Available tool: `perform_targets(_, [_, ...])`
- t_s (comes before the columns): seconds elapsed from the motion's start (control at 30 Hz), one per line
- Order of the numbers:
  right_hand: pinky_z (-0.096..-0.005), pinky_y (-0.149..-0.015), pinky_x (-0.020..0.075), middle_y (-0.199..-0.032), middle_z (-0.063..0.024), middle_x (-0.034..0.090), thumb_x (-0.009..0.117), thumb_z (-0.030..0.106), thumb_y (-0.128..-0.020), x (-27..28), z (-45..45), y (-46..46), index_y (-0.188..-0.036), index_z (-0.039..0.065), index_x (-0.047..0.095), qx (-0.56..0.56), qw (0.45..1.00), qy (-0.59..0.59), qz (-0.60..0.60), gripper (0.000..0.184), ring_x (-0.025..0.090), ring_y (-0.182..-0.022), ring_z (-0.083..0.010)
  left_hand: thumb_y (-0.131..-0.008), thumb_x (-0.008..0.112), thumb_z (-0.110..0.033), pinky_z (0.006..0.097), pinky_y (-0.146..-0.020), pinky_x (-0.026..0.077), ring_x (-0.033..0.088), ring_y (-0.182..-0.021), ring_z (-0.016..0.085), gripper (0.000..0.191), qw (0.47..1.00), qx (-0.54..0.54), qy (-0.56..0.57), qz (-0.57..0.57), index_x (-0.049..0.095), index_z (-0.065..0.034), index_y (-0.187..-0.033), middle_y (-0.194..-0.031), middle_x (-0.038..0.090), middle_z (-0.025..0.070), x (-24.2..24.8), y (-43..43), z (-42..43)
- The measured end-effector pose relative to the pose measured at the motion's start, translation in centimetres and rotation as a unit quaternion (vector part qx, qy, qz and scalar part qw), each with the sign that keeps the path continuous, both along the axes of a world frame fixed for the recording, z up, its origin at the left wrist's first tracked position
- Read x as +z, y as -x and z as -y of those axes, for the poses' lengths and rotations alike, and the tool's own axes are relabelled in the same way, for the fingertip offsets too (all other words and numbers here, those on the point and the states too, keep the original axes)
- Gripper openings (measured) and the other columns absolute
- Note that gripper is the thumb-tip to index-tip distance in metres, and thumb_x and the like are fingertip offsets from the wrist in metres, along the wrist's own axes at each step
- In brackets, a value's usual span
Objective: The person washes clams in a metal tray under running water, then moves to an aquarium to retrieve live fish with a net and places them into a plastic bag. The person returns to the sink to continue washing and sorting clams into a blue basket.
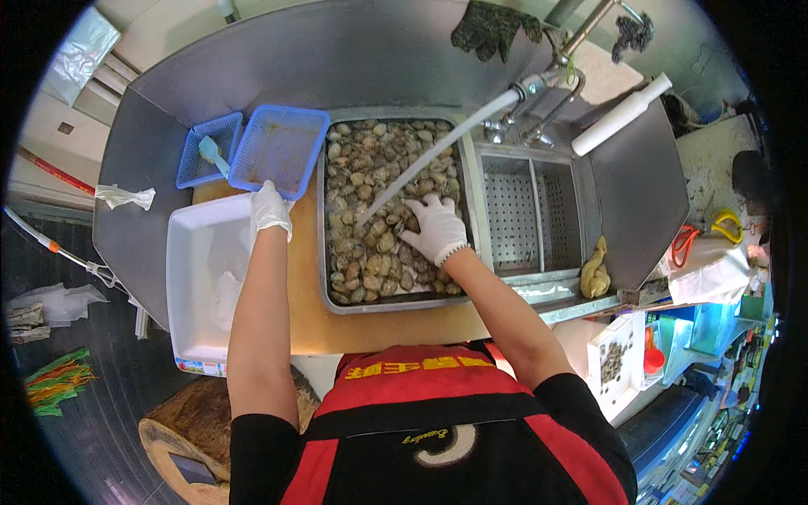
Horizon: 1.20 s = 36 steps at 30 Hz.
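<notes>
Many clams (372,252) fill a wide metal tray (323,265) in front of me, and a stream of water from the tap (527,85) runs down onto them. My right hand (437,227), in a white glove, rests on the clams with its fingers spread; whether a clam is under the fingers I cannot tell. Gloved too, my left hand (270,205) is at the near edge of a blue plastic basket (278,148), with its fingers on the rim. That basket leans over a smaller blue basket (183,170), which holds a light-blue scoop (213,154).
A white plastic tub (180,284) stands at the left. To the right lie a perforated sink basin (511,214), a white cylindrical object (622,117) and a wrung yellowish cloth (595,274). Orange-handled scissors (683,245) are farther right. Below the counter sits a wooden block (189,423).
</notes>
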State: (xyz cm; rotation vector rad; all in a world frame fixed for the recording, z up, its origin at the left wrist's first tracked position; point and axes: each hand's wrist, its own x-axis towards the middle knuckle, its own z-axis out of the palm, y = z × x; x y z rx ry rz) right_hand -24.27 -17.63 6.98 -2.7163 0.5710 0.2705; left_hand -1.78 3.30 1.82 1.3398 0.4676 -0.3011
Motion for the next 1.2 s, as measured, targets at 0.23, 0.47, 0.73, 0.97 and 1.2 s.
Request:
perform_targets(0.23, [-0.0459,-0.103,0.0407,-0.136,-0.0203,0.048,0.065,0.04,-0.081,2.1,3.9,-1.7,-0.136,0.013,0.05,0.053,0.996,-0.058,-0.043,0.062,0.047,-0.125,-0.0369,-0.096,0.044,-0.015,0.0387,-0.073,0.06,0.065,-0.099,0.028,0.04,1.0,-0.013,0.018,0.014,0.042,-0.0002,-0.134,-0.125,0.055,0.017,-1.2,-1.6,-0.2])
perform_targets(0.47, [-0.044,-0.075,0.0529,-0.092,-0.0187,0.066,0.061,0.026,-0.086,0.6,0.9,-4.3,-0.098,0.009,0.069,0.13,0.974,-0.161,0.097,0.022,0.064,-0.082,-0.0346,-0.095,0.053,-0.026,0.0373,-0.078,0.053,0.065,-0.095,0.024,0.054,0.987,-0.115,-0.068,-0.088,0.038,0.0025,-0.138,-0.123,0.057,0.0185,2.8,2.5,-1.6])
perform_targets(0.73, [-0.0408,-0.078,0.0461,-0.094,-0.009,0.059,0.069,0.021,-0.077,-1.8,-4.2,-1.9,-0.098,0.014,0.07,0.285,0.952,-0.032,0.105,0.023,0.054,-0.094,-0.0295,-0.089,0.063,-0.012,0.0287,-0.085,0.048,0.061,-0.095,0.018,0.036,0.955,-0.209,-0.201,0.058,0.059,-0.0003,-0.123,-0.115,0.062,0.0125,3.1,12.1,-4.9])
perform_targets(0.97, [-0.0432,-0.083,0.0437,-0.099,-0.0115,0.059,0.072,0.028,-0.07,-1.2,-5.1,-2.8,-0.104,0.015,0.07,0.284,0.959,0.005,0.002,0.036,0.052,-0.102,-0.0308,-0.084,0.064,-0.005,0.0298,-0.096,0.044,0.057,-0.109,0.021,0.052,0.901,-0.333,-0.227,0.162,0.052,-0.0091,-0.135,-0.121,0.058,0.0133,1.5,17.2,-4.6])
perform_targets(1.2, [-0.0432,-0.085,0.0417,-0.103,-0.0121,0.057,0.072,0.032,-0.07,-0.9,-6.5,-2.3,-0.094,0.013,0.072,0.231,0.972,0.03,-0.012,0.031,0.05,-0.106,-0.0308,-0.086,0.061,0.0,0.0282,-0.097,0.042,0.057,-0.109,0.019,0.053,0.9,-0.337,-0.221,0.165,0.05,-0.0094,-0.137,-0.12,0.059,0.0106,1.1,17.4,-4.5])
